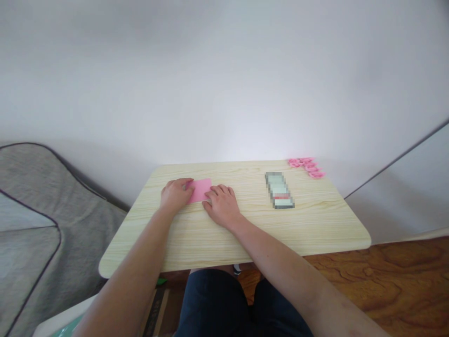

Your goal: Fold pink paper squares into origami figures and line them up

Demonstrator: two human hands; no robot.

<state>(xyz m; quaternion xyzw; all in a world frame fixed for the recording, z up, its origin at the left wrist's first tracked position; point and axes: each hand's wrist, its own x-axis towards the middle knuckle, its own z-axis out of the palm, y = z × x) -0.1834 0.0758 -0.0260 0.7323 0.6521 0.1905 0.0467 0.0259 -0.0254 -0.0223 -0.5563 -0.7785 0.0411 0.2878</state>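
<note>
A smooth, bright pink sheet of what appears to be thin paper (200,189), straight-edged and plain on its visible face, lies flat on a pale wood-grain bench (315,224), left of centre, between a person's bare hands. The left hand (175,194) covers its left end, thumb on the surface and fingers at the far corner, while the right hand (222,204) rests with bent fingertips over the opposite side, a hold that would steady the light sheet from both ends and stop it sliding or turning. Neither hand is clenched; at this distance it cannot be told whether either one pinches an edge or merely presses down. To the right, well apart from the hands, a pale, dark-edged, phone-like slab (278,189) lies slightly askew, blurred by pixelation, perhaps placed there for easy viewing. Beyond it, ruffled pink petal-like pieces (310,167) sit grouped at the far right corner, beside the white wall (224,84), seemingly set aside to leave working room.
</note>
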